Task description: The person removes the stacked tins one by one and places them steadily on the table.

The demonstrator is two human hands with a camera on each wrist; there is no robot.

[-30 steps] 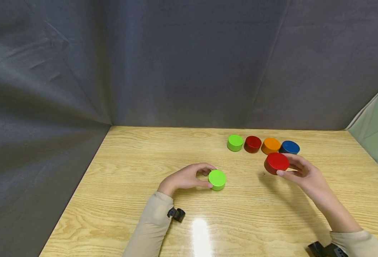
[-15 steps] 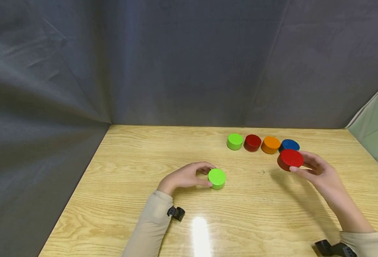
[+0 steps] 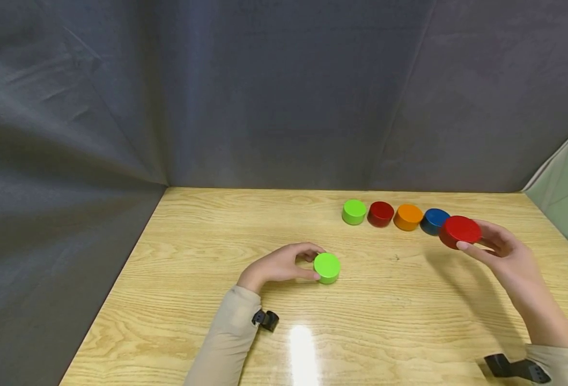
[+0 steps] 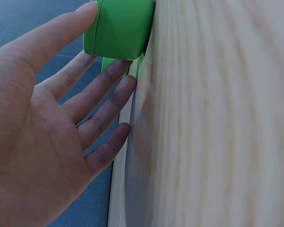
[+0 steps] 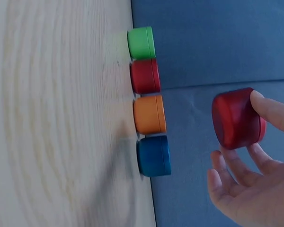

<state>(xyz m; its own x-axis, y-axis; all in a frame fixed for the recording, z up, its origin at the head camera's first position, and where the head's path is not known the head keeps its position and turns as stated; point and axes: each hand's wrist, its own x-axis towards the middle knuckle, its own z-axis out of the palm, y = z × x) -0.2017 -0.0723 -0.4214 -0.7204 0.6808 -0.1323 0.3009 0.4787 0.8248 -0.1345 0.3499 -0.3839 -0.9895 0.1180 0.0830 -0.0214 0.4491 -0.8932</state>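
Observation:
My left hand holds a green round tin that stands on the table, thumb at its near side and a fingertip at its far side. In the left wrist view the thumb touches this green tin, while the other fingers spread below it. My right hand pinches a red round tin between thumb and fingers. That red tin hangs in the air, clear of the table, as the right wrist view shows. It is just right of a blue tin in the head view.
Along the back right of the wooden table stand a green tin, a dark red tin and an orange tin, in a row with the blue one. Grey cloth hangs behind the table.
My right hand has carried the red tin rightward and slightly farther back, from in front of the orange and blue tins to the blue tin's right. The left hand and its green tin stay put.

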